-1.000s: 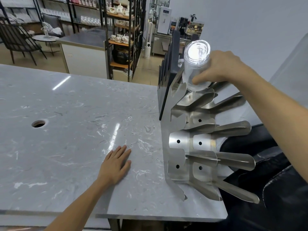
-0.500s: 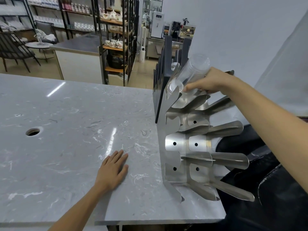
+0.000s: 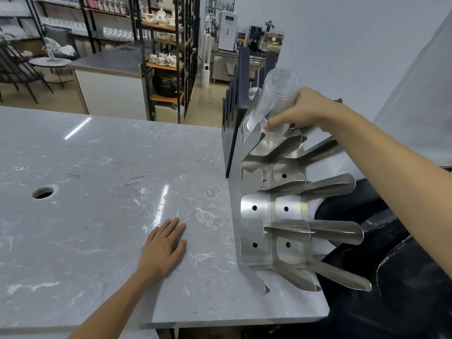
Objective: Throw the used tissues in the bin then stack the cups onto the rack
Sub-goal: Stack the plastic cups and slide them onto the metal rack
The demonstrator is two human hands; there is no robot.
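A stack of clear plastic cups [image 3: 275, 101] is held by the right hand [image 3: 300, 111], fingers curled shut around its lower part, thumb pressed on the near side. The stack is tilted, closed end up and away, open end down in the top slot of the steel rack [image 3: 269, 211]. The rim appears to be partly in between the top prongs of the rack; whether it is fully seated cannot be told, since the clear plastic blurs into the metal there.

The left hand [image 3: 163, 245] is laid flat and open on the marble counter [image 3: 97, 179], left of the rack, nothing held.

The lower slots of the rack are seen empty, only bare prongs and screw holes. No tissues are seen on the counter, and no other cups left of the rack. A round hole [image 3: 42, 192] is cut in the counter well left of the rack. A dark bag-like mass [image 3: 391, 277] is seen right of the rack; whether it is the bin cannot be told.

Progress, as judged: tissue part likely done, none being visible. Cup part is near its end: the stack is being seated in the rack's top slot, release not yet made. Left: push home, let go.
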